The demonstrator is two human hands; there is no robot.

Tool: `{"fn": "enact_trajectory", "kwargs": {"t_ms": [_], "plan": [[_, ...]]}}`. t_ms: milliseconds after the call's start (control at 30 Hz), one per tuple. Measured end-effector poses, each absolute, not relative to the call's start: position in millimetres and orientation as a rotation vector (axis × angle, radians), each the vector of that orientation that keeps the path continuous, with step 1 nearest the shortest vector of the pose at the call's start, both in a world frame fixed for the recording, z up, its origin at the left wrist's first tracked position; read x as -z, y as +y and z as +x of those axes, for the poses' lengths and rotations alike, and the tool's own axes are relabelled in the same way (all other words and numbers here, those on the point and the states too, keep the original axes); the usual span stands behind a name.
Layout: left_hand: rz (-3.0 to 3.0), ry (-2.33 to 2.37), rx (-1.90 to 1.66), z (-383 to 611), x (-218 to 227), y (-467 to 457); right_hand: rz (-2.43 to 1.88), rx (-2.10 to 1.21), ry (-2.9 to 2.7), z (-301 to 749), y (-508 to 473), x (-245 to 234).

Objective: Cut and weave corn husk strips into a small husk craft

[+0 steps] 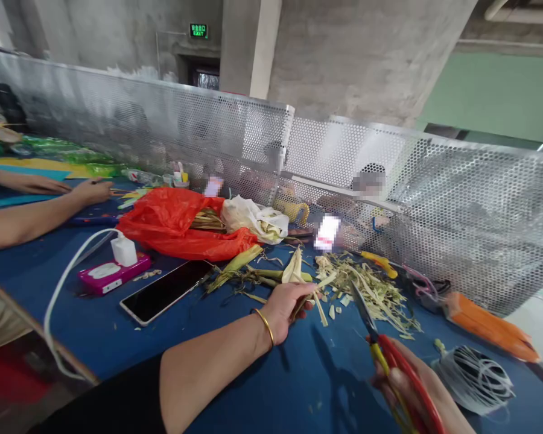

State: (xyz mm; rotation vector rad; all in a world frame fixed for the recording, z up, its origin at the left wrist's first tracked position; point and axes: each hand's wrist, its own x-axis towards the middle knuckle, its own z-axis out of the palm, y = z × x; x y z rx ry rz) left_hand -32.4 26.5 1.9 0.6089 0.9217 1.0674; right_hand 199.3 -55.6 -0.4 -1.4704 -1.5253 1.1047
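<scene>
Pale dried corn husk strips (293,268) are pinched between the thumb and fingers of my left hand (286,308), with loose ends sticking up and to the right. My right hand (405,377) is closed around the red and yellow handles of scissors (365,310). Their blades point up and away, over the near side of a heap of shredded husk scraps (380,295), apart from the held strips. Several small cut bits lie on the blue table (294,386) between my hands. Beyond my left hand are green husk stalks (242,262).
A red plastic bag (163,214) and a white bag (253,217) lie behind. To the left are a phone (165,292) and a pink power strip (113,271) with a white cable. A wire coil (475,380) sits right. Another person's hands (93,191) work far left.
</scene>
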Motion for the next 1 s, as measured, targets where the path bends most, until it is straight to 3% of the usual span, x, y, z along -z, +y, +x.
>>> {"fn": "enact_trajectory", "kwargs": {"t_ms": [1000], "plan": [[0.817, 0.944, -0.991, -18.0, 14.1, 16.2, -1.618, -1.032, -1.770, 172.0, -65.6, -4.5]]}}
